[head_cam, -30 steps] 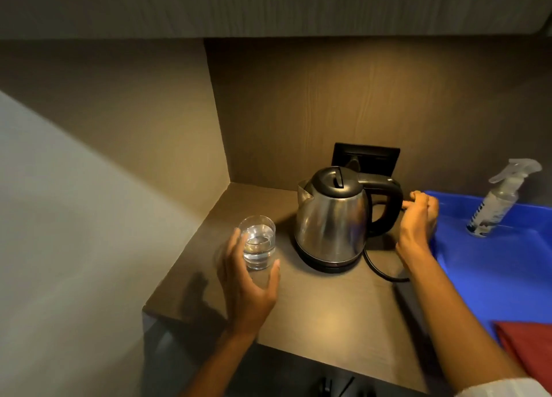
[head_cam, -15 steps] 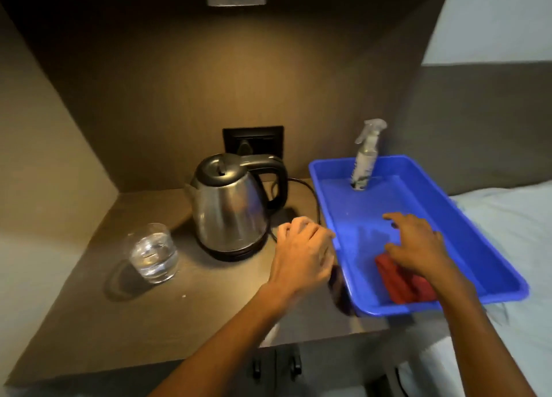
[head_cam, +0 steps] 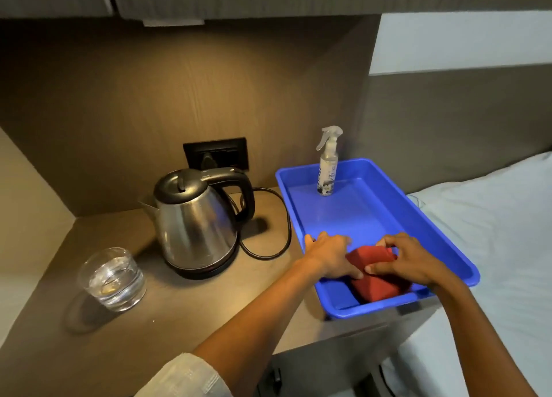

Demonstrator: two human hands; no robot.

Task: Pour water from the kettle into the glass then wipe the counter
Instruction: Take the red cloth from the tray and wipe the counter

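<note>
A steel kettle with a black handle stands on its base at the back of the brown counter. A short glass partly filled with water sits to its left near the front. A folded red cloth lies in the near end of a blue tray. My right hand grips the cloth from the right. My left hand reaches over the tray's left rim, its fingers on the cloth's left side.
A spray bottle stands upright at the tray's far end. The kettle's black cord loops on the counter between kettle and tray, below a wall socket. A white bed lies to the right. Cabinets hang overhead.
My left hand moved from the counter right into the tray onto the cloth. My right hand closed on the cloth. A second ago my hands were at the glass and beside the kettle's handle.
</note>
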